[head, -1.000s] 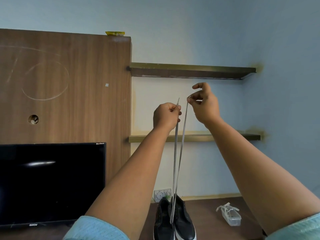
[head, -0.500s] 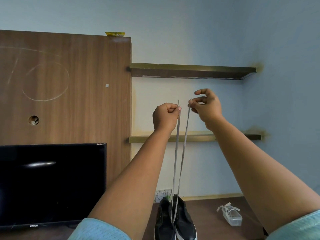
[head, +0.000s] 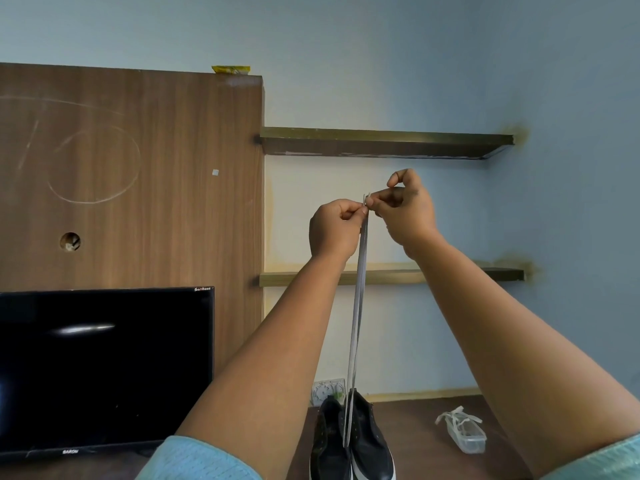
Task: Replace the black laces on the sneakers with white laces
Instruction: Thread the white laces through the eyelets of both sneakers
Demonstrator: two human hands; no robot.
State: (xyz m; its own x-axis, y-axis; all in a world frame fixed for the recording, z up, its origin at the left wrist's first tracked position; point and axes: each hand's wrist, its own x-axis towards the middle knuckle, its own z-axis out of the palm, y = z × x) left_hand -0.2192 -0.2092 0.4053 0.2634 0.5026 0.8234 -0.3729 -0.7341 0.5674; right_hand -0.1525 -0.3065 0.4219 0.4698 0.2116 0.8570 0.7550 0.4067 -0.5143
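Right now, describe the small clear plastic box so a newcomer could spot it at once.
Start at the dark brown wooden tabletop below the two wall shelves. Right of the pair of black sneakers, apart from them, lies the small clear plastic box. It is the only see-through item there, with a bundle of white laces draped over its far end.

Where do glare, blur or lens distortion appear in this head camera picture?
Head view: a bright streak of glare lies on the black television screen; the wide-angle lens stretches both forearms near the lower edge; the thin white shoelace, pinched by the left hand and right hand, looks sharp; light is soft and even, with no hard shadows.
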